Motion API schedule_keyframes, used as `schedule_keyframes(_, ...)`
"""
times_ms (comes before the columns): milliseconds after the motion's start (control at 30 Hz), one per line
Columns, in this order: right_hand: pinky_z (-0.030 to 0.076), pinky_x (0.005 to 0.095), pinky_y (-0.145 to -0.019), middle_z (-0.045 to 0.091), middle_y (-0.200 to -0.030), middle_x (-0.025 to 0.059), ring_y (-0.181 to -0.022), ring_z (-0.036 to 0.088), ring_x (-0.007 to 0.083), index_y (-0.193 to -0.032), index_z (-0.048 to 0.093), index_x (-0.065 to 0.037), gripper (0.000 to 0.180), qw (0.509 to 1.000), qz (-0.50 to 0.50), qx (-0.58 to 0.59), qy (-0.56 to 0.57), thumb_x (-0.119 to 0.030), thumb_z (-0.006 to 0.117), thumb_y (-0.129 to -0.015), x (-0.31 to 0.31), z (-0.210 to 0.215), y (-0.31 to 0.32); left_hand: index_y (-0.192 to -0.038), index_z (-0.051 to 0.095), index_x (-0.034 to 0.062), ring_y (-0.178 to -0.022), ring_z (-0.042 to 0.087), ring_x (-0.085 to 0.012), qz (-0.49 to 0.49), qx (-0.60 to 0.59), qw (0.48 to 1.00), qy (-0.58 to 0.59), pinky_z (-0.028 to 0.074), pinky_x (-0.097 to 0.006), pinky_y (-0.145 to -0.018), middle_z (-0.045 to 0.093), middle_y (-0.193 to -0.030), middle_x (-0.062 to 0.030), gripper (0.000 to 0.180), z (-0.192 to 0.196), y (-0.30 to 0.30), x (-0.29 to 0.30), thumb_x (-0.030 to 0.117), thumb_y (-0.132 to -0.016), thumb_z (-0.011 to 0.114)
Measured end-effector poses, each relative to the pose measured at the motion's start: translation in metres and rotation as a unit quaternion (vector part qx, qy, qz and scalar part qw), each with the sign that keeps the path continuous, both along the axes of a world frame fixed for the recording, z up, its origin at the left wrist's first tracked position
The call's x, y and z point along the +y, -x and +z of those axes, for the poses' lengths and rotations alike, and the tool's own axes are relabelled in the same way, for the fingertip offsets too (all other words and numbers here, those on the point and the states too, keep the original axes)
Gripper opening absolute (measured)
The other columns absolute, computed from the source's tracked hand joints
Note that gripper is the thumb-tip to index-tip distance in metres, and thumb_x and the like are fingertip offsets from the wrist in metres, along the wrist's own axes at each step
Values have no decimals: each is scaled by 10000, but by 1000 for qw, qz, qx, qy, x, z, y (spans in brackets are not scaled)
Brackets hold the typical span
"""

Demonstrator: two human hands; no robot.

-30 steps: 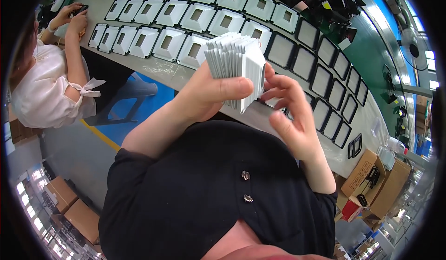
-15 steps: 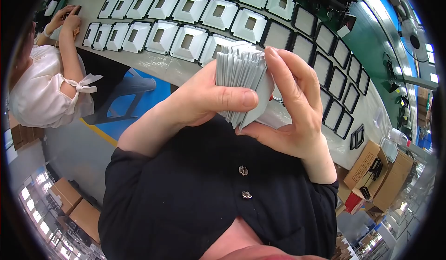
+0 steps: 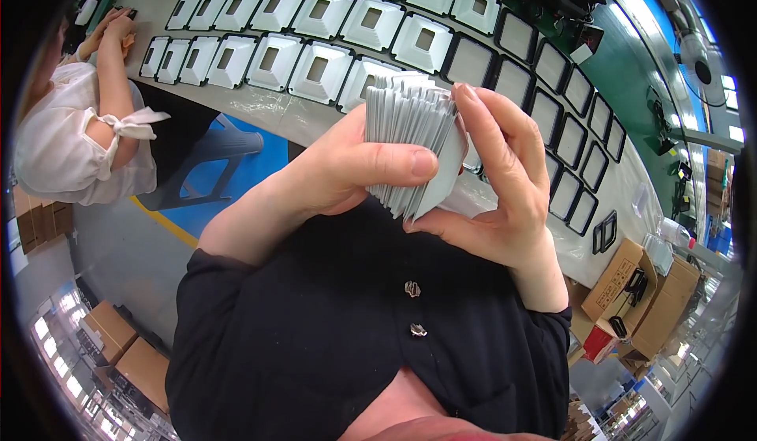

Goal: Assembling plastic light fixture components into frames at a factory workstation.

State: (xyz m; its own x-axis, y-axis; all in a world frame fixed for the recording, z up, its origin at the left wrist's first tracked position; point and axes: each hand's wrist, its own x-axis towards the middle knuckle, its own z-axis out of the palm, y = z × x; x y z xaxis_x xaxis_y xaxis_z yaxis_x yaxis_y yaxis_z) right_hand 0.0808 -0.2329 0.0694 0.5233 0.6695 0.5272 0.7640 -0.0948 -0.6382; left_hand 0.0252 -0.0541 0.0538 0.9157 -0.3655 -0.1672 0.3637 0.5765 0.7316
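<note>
A stack of thin grey sheets [image 3: 410, 145] is held upright between both hands. Left hand [image 3: 347, 169] is clamped on its side. Right hand [image 3: 497, 181] is cupped around the far edge.

We see bright, even overhead light, soft shadows, sheen on the white trays [image 3: 319, 66], strong fisheye bending, dark vignetted rim.

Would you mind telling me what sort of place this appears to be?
Probably a factory assembly line: rows of white square reflector frames cover a long workbench, cardboard cartons stand nearby, and a co-worker works alongside.
</note>
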Motion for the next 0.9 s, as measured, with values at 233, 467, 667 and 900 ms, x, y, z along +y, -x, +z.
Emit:
schedule_keyframes(233,528,333,-821,486,-1226,163,-1057,550,266,-1272,522,21,874,1000,11,25,-1,-117,854,-476,0,-1,0,-1163,537,-4,-932,588,-130,-12,2,1000,3,482,-272,-784,609,-1006,-66,458,-3,-1,4,261,-809,656)
schedule_keyframes(467,528,341,-832,484,-1230,165,-1059,553,266,-1269,527,18,862,1000,5,17,-1,-104,850,-479,-2,1,1,-1179,527,-7,-967,565,-120,-2,-15,1000,-10,469,-275,-814,599,-1044,-60,444,-4,0,0,207,-808,644)
schedule_keyframes(667,529,347,-836,481,-1233,161,-1060,550,268,-1271,525,17,863,1000,12,13,5,-101,851,-480,-5,2,3,-1175,528,-5,-955,564,-120,1,-24,1000,-15,469,-276,-808,596,-1035,-56,433,-4,2,-2,196,-809,642)
schedule_keyframes(900,529,346,-834,478,-1235,158,-1057,551,263,-1280,517,14,875,1000,15,28,-3,-94,853,-479,-8,2,2,-1164,527,0,-914,579,-130,2,-20,1000,-3,480,-278,-767,599,-1004,-65,431,-5,1,-5,221,-811,638)
